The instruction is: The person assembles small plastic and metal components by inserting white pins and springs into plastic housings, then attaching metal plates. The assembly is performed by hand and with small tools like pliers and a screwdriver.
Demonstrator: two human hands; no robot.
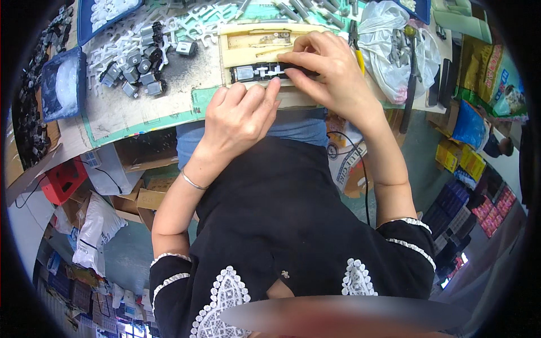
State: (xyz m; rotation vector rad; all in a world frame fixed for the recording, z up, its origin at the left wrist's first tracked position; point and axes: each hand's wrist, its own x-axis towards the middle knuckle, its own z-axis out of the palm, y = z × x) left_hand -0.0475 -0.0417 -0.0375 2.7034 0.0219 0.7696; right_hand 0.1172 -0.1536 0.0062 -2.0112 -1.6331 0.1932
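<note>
A narrow black housing (259, 79) with a small silver-grey motor (243, 72) and white plastic pieces (269, 71) lies along the near side of a cream-coloured fixture (236, 58). My right hand (341, 73) reaches over its right end; thumb and index finger close around that end, partly hiding it. At the near edge, my left hand (239, 115) has its fingers curled, the index finger stretched toward the white pieces. The thumb is partly hidden, and anything between these fingers is too small to make out.
Left of the fixture lie a heap of small motors (138, 67) and many white plastic parts (191, 25). Blue trays (81, 84) stand at the far left. To the right are a white plastic bag (380, 34), yellow-handled pliers (359, 59) and a long dark-handled tool (411, 73).
</note>
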